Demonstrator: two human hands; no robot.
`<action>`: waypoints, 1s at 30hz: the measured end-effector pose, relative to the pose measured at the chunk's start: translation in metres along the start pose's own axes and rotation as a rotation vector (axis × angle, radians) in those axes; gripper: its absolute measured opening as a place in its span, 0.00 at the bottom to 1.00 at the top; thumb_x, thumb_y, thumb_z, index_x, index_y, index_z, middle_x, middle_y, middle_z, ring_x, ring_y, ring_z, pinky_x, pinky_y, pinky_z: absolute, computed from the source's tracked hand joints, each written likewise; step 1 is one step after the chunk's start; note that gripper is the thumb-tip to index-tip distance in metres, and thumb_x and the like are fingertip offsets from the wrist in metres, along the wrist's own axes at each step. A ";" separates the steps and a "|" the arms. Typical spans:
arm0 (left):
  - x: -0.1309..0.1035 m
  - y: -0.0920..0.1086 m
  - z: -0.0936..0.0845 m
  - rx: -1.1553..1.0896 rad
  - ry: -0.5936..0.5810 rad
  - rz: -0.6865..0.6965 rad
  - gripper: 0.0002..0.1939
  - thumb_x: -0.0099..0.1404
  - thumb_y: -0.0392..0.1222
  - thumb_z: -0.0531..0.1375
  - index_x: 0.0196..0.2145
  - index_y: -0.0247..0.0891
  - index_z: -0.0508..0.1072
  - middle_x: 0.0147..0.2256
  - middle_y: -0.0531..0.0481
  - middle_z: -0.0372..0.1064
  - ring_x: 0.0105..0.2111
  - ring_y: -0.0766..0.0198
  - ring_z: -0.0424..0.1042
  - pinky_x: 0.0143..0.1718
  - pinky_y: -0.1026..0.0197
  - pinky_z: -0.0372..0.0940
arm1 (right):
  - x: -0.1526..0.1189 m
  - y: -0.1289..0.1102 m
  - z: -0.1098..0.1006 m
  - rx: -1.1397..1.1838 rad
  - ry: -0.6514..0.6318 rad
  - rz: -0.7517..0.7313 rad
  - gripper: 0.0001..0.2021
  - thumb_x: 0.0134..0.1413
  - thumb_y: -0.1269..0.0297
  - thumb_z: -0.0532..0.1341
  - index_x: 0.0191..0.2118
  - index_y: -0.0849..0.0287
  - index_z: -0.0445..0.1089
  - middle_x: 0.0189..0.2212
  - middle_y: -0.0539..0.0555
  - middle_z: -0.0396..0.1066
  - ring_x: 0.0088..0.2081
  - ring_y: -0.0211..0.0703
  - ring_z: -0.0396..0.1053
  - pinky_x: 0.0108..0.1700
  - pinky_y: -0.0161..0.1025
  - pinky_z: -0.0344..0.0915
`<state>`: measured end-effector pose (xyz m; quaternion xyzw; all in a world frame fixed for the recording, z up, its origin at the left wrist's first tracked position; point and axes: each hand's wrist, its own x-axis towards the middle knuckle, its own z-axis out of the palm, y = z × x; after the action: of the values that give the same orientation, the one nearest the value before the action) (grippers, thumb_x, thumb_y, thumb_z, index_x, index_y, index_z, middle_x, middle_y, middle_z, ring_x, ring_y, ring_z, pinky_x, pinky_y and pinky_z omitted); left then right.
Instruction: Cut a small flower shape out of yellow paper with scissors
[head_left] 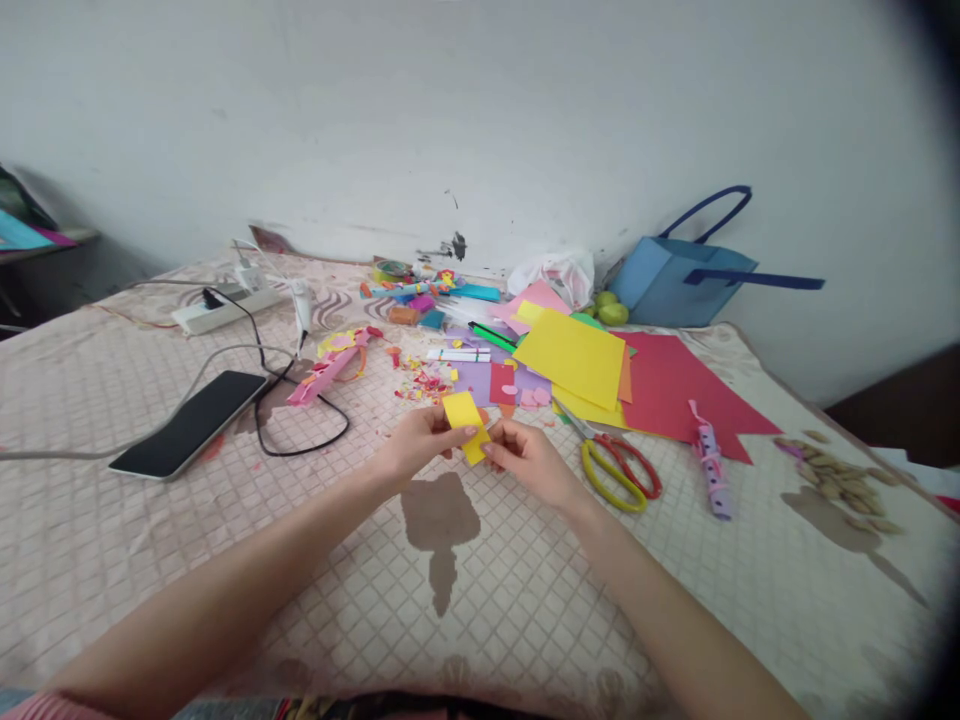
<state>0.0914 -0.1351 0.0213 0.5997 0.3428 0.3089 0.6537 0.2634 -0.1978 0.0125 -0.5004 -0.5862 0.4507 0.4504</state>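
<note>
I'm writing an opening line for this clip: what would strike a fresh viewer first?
Probably the bright yellow strip between the left hand and right hand, mid-picture. Next, the large red sheet to its right, then the blue bag against the wall.

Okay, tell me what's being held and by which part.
A small yellow strip: the left hand grips its left side, the right hand its lower right end.

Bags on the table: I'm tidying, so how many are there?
2: a blue bag by the wall, and a white plastic bag left of it. Others may be hidden.
</note>
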 end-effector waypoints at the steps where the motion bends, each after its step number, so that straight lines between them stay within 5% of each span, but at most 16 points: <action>1: 0.000 -0.001 0.000 0.008 0.000 -0.010 0.13 0.52 0.45 0.65 0.31 0.33 0.74 0.27 0.49 0.71 0.23 0.71 0.64 0.22 0.69 0.57 | 0.000 0.000 -0.001 -0.026 -0.012 -0.007 0.10 0.51 0.56 0.61 0.28 0.58 0.66 0.22 0.47 0.66 0.24 0.36 0.62 0.27 0.34 0.60; 11: 0.002 -0.008 -0.003 -0.162 0.108 -0.053 0.15 0.50 0.46 0.66 0.34 0.34 0.77 0.34 0.43 0.75 0.27 0.67 0.70 0.24 0.69 0.59 | 0.002 0.000 -0.008 -0.112 0.015 -0.010 0.10 0.54 0.55 0.58 0.32 0.57 0.67 0.26 0.49 0.69 0.26 0.37 0.65 0.28 0.35 0.62; 15: 0.003 -0.006 -0.005 -0.227 0.149 -0.056 0.16 0.50 0.46 0.67 0.35 0.34 0.76 0.35 0.44 0.75 0.29 0.67 0.71 0.25 0.70 0.61 | -0.004 -0.008 -0.055 -0.489 0.181 -0.049 0.09 0.53 0.57 0.58 0.30 0.57 0.68 0.28 0.50 0.72 0.30 0.41 0.68 0.32 0.37 0.61; 20: 0.005 -0.005 -0.009 -0.316 0.175 -0.043 0.16 0.51 0.43 0.67 0.37 0.32 0.75 0.36 0.43 0.75 0.30 0.67 0.72 0.26 0.70 0.65 | -0.032 0.000 -0.122 -1.044 0.321 0.249 0.10 0.45 0.56 0.63 0.27 0.55 0.64 0.24 0.50 0.71 0.27 0.44 0.68 0.27 0.36 0.56; 30: 0.006 0.008 -0.006 -0.503 0.235 -0.062 0.08 0.53 0.35 0.66 0.33 0.30 0.75 0.36 0.43 0.75 0.31 0.67 0.74 0.31 0.69 0.70 | -0.060 0.023 -0.143 -1.203 0.271 0.285 0.15 0.39 0.50 0.64 0.23 0.53 0.60 0.20 0.50 0.69 0.24 0.45 0.67 0.24 0.38 0.54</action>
<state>0.0901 -0.1263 0.0288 0.3680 0.3469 0.4316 0.7470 0.4134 -0.2442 0.0119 -0.7918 -0.6024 0.0306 0.0962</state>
